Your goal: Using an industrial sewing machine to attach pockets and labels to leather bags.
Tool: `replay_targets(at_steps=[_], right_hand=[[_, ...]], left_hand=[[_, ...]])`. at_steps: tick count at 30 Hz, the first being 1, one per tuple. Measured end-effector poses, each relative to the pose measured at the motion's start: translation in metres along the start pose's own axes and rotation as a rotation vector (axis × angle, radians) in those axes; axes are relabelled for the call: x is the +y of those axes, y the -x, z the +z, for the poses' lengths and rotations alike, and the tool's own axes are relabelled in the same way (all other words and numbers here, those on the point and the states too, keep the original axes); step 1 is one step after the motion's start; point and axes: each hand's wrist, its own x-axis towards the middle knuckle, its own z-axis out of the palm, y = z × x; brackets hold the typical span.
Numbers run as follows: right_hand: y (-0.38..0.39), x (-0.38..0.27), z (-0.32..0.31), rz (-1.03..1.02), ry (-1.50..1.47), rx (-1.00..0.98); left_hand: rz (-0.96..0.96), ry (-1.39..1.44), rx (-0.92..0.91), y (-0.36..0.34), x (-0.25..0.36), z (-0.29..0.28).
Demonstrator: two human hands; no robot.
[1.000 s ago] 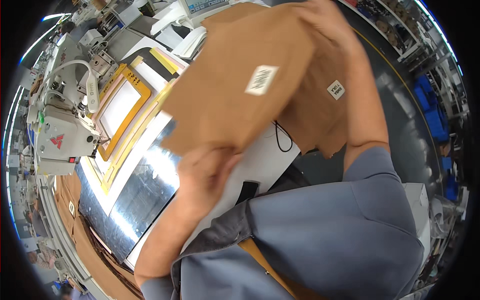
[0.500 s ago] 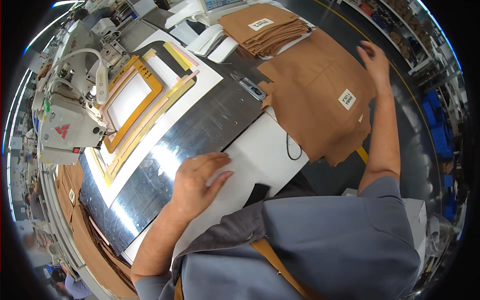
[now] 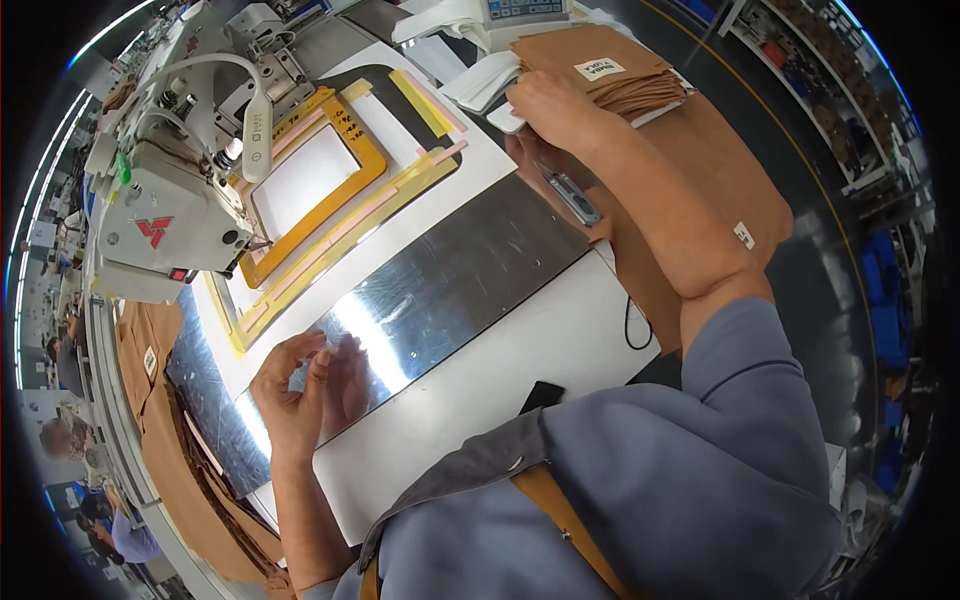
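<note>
A person at a sewing station, hands far apart.
The left hand (image 3: 300, 385), fingers loosely curled and holding nothing, hovers over the shiny metal plate (image 3: 450, 280) beside the sewing machine (image 3: 175, 200). The right hand (image 3: 550, 105) rests on a stack of brown fabric pieces (image 3: 620, 75); its fingertips are hidden, so its grip is unclear.

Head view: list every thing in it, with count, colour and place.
sewing machine: one, white, far left
yellow frame: one, beside the machine
metal plate: one, shiny, table centre
folded fabric stack: one, brown, top, under the right hand
loose fabric pieces: brown, right of the table
small metal tool: one, by the plate's far corner
left hand: empty, over the plate's near edge
right hand: on the stack's edge
</note>
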Motion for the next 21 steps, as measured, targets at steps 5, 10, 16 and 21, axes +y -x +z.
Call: replay_targets(at_steps=[5,10,16,21], right_hand=[[-0.004,-0.004,-0.009,-0.076,0.083,0.004],[-0.002,0.009,-0.005,-0.012,-0.051,0.109],[0.001,-0.041,-0.041,0.015,-0.414,0.172],[-0.003,-0.012,-0.024,0.06,-0.015,-0.001]], left_hand=[[-0.056,0.016,-0.003,-0.004,-0.014,-0.002],[-0.019,0.056,0.011,-0.021,-0.012,0.004],[-0.043,0.224,-0.026,-0.039,-0.004,0.023],[0.079,0.266,-0.114,-0.058,0.026,0.04]])
